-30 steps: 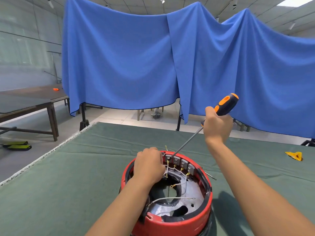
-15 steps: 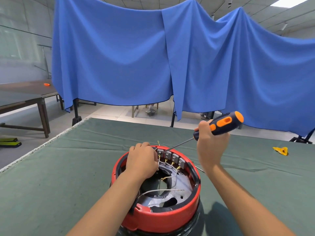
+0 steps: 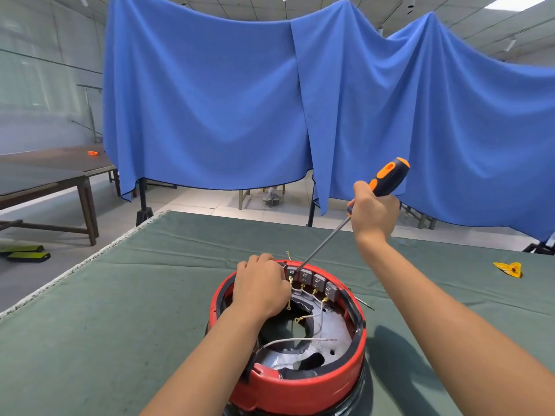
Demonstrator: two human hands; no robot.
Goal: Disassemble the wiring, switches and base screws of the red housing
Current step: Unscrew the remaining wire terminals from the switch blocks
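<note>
Resting upside down near the front middle of the desk (image 3: 126, 310), the red housing (image 3: 295, 382) shows its open underside: a grey metal plate inside, a row of small grey switches (image 3: 312, 279) along its far rim, and thin white wires (image 3: 295, 340) with brass ends looping across the hollow. The left hand (image 3: 260, 291) lies over the far left part of the rim, fingers curled down into the wiring beside the switches; whether they pinch a wire cannot be told, since the back of the hand hides them. The right hand (image 3: 374, 216) is wrapped tight around the black and orange handle of a screwdriver (image 3: 354, 211), whose long thin shaft slants down to the left, its tip at the leftmost switches. The housing looks like a stiff, fairly heavy plastic shell that should stay put under a steadying palm, so the rim is the sensible place to brace it. The wires look soft and springy with small fragile ends, best taken near the brass ends rather than tugged mid-length. The switches look small, rigid and clipped in, likely to need prying, and the tip could slip toward the left fingers. A yellow scrap (image 3: 509, 269) lies well apart on the far right.
</note>
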